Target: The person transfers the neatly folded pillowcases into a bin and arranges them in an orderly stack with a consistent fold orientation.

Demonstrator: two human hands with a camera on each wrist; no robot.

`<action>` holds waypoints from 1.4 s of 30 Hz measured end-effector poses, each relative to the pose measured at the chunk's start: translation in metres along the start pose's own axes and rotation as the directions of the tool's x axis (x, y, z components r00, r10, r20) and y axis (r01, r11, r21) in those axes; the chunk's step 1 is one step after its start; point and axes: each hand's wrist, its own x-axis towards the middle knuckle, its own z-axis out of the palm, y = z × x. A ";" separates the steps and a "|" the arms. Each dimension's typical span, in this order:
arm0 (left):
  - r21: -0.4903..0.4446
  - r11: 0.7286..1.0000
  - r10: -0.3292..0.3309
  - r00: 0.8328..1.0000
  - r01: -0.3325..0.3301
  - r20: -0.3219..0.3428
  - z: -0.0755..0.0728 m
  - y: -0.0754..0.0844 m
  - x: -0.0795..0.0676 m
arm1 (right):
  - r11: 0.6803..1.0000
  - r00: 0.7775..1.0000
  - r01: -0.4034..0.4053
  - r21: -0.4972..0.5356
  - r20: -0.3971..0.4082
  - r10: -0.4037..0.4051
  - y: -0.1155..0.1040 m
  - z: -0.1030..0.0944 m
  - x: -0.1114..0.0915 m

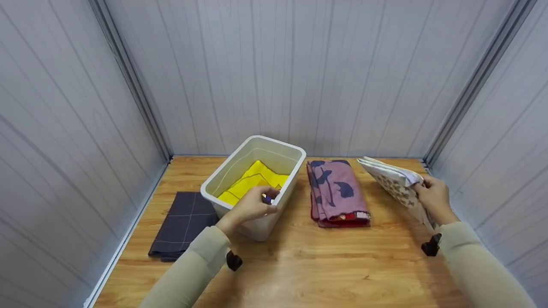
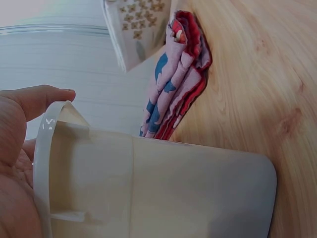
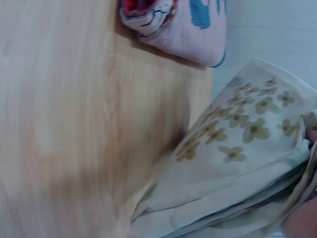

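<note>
My left hand is at the near right corner of a white plastic bin, its fingers and thumb curled about the rim. Inside the bin lies yellow folded cloth; small blue and white patches show beside my fingertips. In the left wrist view the bin's side wall and thumb are plain, but the other fingers are mostly hidden behind the rim. My right hand grips one end of a folded white cloth with brown flowers, held tilted at the right; its layers show in the right wrist view.
A folded pink cloth with dark blue shapes and red inner layers lies between bin and right hand. Left of the bin is a dark checked folded cloth. Pale panel walls enclose the wooden table at the back and sides.
</note>
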 end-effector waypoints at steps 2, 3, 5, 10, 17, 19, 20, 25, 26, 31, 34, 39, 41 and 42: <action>-0.002 1.000 -0.006 1.000 0.006 0.001 -0.001 0.000 0.000 | 1.000 1.000 0.009 0.004 0.000 -0.009 -0.006 -0.001 0.001; -0.002 1.000 -0.009 1.000 0.009 0.003 -0.001 0.001 0.000 | 1.000 1.000 0.012 0.011 0.002 -0.012 -0.008 -0.002 0.002; -0.001 1.000 -0.013 1.000 0.013 0.005 -0.001 0.001 0.000 | 1.000 1.000 0.021 0.023 0.003 -0.021 -0.015 -0.004 0.003; -0.010 1.000 -0.016 1.000 0.016 0.008 -0.002 0.000 0.002 | 0.997 0.998 0.060 0.057 0.002 -0.060 -0.029 -0.008 0.004; -0.023 0.999 -0.022 1.000 0.022 -0.012 -0.001 0.003 0.007 | 0.988 0.992 0.126 0.095 -0.024 -0.124 -0.047 -0.008 0.004; -0.031 0.999 -0.020 1.000 0.019 -0.024 -0.001 0.006 0.009 | 0.986 0.991 0.132 0.104 -0.029 -0.129 -0.052 -0.009 0.003; -0.039 0.999 -0.022 0.999 0.021 -0.028 -0.001 0.008 0.011 | 0.985 0.991 0.133 0.106 -0.032 -0.130 -0.055 -0.010 0.003; -0.035 0.999 -0.022 0.998 0.019 -0.063 -0.002 0.020 0.015 | 0.983 0.989 0.144 0.116 -0.043 -0.139 -0.069 -0.012 0.005; -0.027 0.999 -0.019 0.997 0.017 -0.072 -0.002 0.022 0.016 | 0.981 0.988 0.151 0.121 -0.046 -0.147 -0.072 -0.012 0.005; -0.021 0.999 0.025 0.993 -0.028 -0.116 0.000 0.033 0.025 | 0.969 0.983 0.184 0.167 -0.027 -0.182 -0.091 -0.010 0.003; -0.029 0.998 0.050 0.990 -0.055 -0.131 0.001 0.039 0.029 | 0.959 0.977 0.210 0.192 -0.012 -0.212 -0.098 -0.005 0.001; -0.035 0.993 0.107 0.986 -0.112 -0.128 0.004 0.048 0.036 | 0.941 0.966 0.247 0.229 0.022 -0.259 -0.106 0.004 -0.003; -0.044 0.990 0.126 0.984 -0.132 -0.124 0.005 0.051 0.039 | 0.940 0.963 0.251 0.231 0.043 -0.267 -0.110 0.006 -0.006; -0.049 0.988 0.137 0.983 -0.144 -0.123 0.006 0.052 0.040 | 0.940 0.963 0.247 0.235 0.054 -0.266 -0.112 0.007 -0.007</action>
